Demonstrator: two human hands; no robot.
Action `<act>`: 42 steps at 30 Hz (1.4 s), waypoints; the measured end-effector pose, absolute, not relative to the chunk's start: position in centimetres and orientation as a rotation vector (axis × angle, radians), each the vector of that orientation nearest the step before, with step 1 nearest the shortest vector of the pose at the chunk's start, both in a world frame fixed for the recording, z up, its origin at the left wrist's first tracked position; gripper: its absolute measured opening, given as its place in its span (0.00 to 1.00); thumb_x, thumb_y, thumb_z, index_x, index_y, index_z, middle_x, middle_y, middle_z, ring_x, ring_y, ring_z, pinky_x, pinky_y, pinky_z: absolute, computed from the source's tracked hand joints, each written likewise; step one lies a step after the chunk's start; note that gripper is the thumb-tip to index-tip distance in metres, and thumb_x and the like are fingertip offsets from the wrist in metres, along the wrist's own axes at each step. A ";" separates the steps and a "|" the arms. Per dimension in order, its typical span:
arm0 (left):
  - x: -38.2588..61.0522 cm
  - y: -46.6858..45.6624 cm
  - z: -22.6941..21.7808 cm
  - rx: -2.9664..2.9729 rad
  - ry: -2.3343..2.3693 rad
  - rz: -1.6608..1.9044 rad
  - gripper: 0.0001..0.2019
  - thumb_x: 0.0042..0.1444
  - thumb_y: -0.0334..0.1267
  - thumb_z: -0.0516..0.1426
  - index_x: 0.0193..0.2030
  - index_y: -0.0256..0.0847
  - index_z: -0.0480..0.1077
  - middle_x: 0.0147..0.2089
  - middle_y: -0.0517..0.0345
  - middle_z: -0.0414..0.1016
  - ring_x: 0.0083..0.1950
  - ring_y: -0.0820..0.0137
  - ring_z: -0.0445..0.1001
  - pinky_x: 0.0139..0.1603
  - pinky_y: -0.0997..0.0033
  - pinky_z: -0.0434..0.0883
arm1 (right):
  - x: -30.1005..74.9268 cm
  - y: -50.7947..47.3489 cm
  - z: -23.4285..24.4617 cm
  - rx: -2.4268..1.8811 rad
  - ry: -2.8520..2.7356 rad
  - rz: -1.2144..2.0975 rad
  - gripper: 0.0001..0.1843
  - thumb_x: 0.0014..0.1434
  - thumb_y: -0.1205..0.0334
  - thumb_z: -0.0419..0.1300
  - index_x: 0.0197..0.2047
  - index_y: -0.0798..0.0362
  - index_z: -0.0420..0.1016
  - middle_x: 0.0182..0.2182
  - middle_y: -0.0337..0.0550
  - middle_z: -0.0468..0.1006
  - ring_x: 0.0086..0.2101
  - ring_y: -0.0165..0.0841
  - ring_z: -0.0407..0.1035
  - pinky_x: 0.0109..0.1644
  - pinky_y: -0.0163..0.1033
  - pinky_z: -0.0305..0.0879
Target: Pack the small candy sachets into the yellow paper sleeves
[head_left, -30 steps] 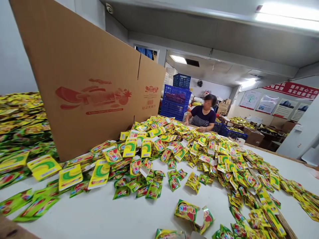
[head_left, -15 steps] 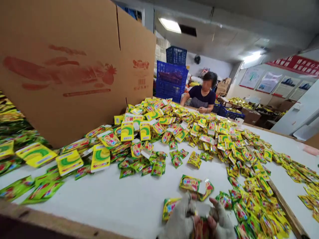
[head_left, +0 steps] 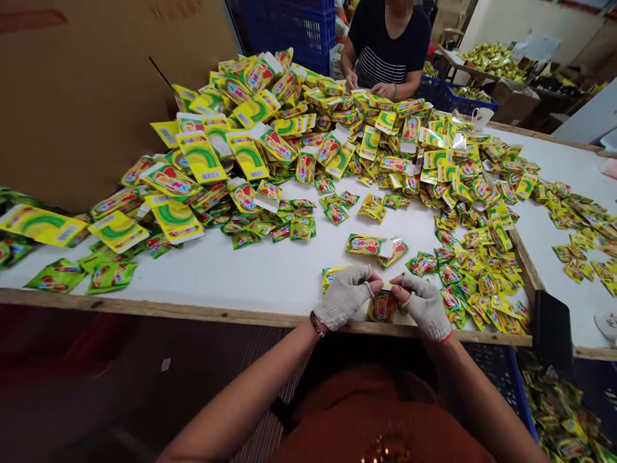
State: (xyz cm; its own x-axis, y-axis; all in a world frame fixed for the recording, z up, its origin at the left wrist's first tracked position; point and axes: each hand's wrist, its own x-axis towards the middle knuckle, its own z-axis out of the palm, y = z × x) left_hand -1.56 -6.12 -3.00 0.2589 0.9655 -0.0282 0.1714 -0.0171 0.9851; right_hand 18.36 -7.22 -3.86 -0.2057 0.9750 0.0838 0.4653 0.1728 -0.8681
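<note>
Both of my hands wear grey knit gloves and meet at the near edge of the white table (head_left: 250, 276). My left hand (head_left: 344, 297) and my right hand (head_left: 424, 305) pinch the top of one small green and red sachet (head_left: 383, 306) that hangs between them. Another yellow sachet (head_left: 331, 275) lies flat just behind my left hand. Two more loose sachets (head_left: 376, 245) lie a little farther back. A big heap of yellow-green sachets and header cards (head_left: 299, 135) covers the table's far half.
A large brown cardboard sheet (head_left: 96, 83) stands at the left. Across the table a person in a dark striped top (head_left: 385, 51) handles sachets. Blue crates (head_left: 294, 29) stand behind. A second white table (head_left: 573, 212) with scattered sachets adjoins on the right. A blue crate (head_left: 506, 386) sits below.
The view has tilted down from the room to the table edge. My gloved hands have come into view and now pinch one sachet between them.
</note>
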 end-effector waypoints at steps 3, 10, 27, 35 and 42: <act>-2.0 -6.3 -3.7 1.628 1.094 0.956 0.11 0.60 0.41 0.56 0.35 0.37 0.75 0.33 0.55 0.77 0.36 0.69 0.73 0.42 0.69 0.70 | 18.7 -7.1 -3.5 -1.291 -1.806 0.933 0.11 0.61 0.55 0.60 0.38 0.52 0.81 0.32 0.41 0.79 0.34 0.34 0.72 0.40 0.37 0.69; -2.8 -7.5 -4.6 2.112 0.863 1.120 0.11 0.65 0.36 0.52 0.40 0.39 0.75 0.36 0.51 0.77 0.39 0.69 0.75 0.42 0.70 0.72 | 19.2 -7.7 -3.2 -1.034 -2.082 0.857 0.11 0.62 0.63 0.59 0.45 0.47 0.81 0.35 0.43 0.78 0.36 0.34 0.73 0.41 0.38 0.70; -2.6 5.0 -1.2 2.384 1.364 0.415 0.10 0.53 0.40 0.60 0.39 0.38 0.72 0.40 0.49 0.76 0.43 0.59 0.73 0.43 0.63 0.69 | 24.2 -4.9 -0.6 -1.468 -1.756 0.489 0.08 0.62 0.57 0.59 0.37 0.50 0.77 0.36 0.45 0.77 0.41 0.38 0.71 0.49 0.45 0.67; -0.3 -4.0 -3.5 1.447 1.091 1.027 0.16 0.59 0.39 0.55 0.54 0.41 0.66 0.42 0.55 0.77 0.42 0.67 0.76 0.44 0.66 0.74 | 16.2 -5.9 -5.0 -1.199 -1.161 1.102 0.14 0.54 0.58 0.66 0.37 0.48 0.62 0.33 0.39 0.77 0.36 0.34 0.75 0.40 0.40 0.74; -0.5 -7.7 -6.2 1.405 1.108 1.046 0.16 0.59 0.37 0.56 0.53 0.40 0.66 0.50 0.49 0.77 0.48 0.65 0.78 0.52 0.62 0.74 | 18.3 -8.7 -5.9 -1.292 -1.419 1.092 0.13 0.59 0.58 0.63 0.47 0.49 0.70 0.40 0.44 0.80 0.39 0.36 0.76 0.44 0.42 0.73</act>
